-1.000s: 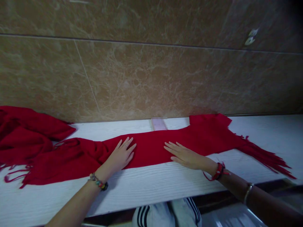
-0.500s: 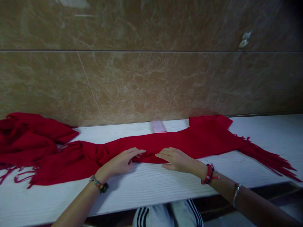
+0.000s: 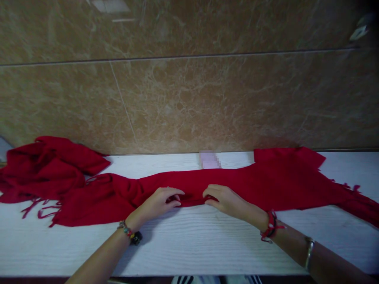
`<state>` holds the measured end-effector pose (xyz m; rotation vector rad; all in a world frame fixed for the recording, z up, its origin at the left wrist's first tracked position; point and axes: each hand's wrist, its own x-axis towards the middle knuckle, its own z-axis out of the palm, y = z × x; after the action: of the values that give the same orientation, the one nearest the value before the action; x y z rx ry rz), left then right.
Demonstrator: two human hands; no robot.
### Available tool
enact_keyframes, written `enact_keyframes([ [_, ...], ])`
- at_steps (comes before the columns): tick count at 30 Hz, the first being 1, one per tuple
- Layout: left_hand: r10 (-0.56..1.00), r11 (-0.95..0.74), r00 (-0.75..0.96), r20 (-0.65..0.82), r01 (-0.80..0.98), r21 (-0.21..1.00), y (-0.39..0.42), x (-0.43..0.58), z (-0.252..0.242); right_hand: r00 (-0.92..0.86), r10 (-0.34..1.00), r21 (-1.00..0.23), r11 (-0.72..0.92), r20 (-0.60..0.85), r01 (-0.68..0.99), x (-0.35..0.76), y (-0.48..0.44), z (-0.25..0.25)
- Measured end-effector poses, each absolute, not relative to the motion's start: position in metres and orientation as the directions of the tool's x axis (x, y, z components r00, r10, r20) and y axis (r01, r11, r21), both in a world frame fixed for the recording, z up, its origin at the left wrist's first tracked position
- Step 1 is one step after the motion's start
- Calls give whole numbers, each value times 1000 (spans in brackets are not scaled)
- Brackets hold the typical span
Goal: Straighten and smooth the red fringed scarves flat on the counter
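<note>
A long red scarf (image 3: 266, 185) with fringed ends lies stretched across the white table (image 3: 189, 244). My left hand (image 3: 161, 202) and my right hand (image 3: 222, 199) sit side by side at the middle of the scarf's near edge. Both have their fingers curled and pinch that edge of the cloth. The left wrist carries a beaded bracelet, the right a red cord and a metal bangle further up the arm.
More red cloth (image 3: 50, 167) is bunched at the left end of the table. A small blurred pinkish patch (image 3: 209, 159) sits at the wall's foot. A brown marble wall (image 3: 189, 98) rises right behind the table.
Both hands lay flat and apart on the scarf. They slid together to its near edge and curled their fingers onto it. The view shifted so the scarf sits further right.
</note>
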<state>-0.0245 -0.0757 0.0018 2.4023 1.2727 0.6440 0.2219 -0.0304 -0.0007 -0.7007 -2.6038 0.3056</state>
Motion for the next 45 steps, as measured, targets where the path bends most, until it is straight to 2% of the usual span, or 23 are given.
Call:
enact_keyframes([
  [4,801,-596,557,220,703,389,-77,-24,7,-781,520,-337,845,345,414,224,-31,-7],
  [11,758,-653,628,177,729,206,-83,-17,9,-806,481,-260,874,344,410,225,-30,-16],
  [15,727,-678,648,227,730,89,-83,-10,0,-791,501,-271,863,352,426,224,-31,-14],
  [18,741,-649,607,287,757,75,-80,-8,-6,-773,518,-241,855,366,459,221,-35,-9],
  [21,755,-622,569,325,778,83,-79,-9,-6,-777,496,-142,865,388,482,213,-41,-5],
  [24,749,-622,577,326,781,47,-79,-8,-3,-797,491,-79,864,351,497,204,-43,-6],
  [32,711,-654,648,273,752,-81,-80,-7,1,-822,458,-79,884,338,460,202,-40,-17],
  [37,699,-670,663,268,738,-79,-80,-9,0,-841,436,2,888,320,460,205,-44,-12],
  [45,702,-712,699,137,684,158,-90,-8,13,-889,304,174,909,341,378,212,-62,-11],
])
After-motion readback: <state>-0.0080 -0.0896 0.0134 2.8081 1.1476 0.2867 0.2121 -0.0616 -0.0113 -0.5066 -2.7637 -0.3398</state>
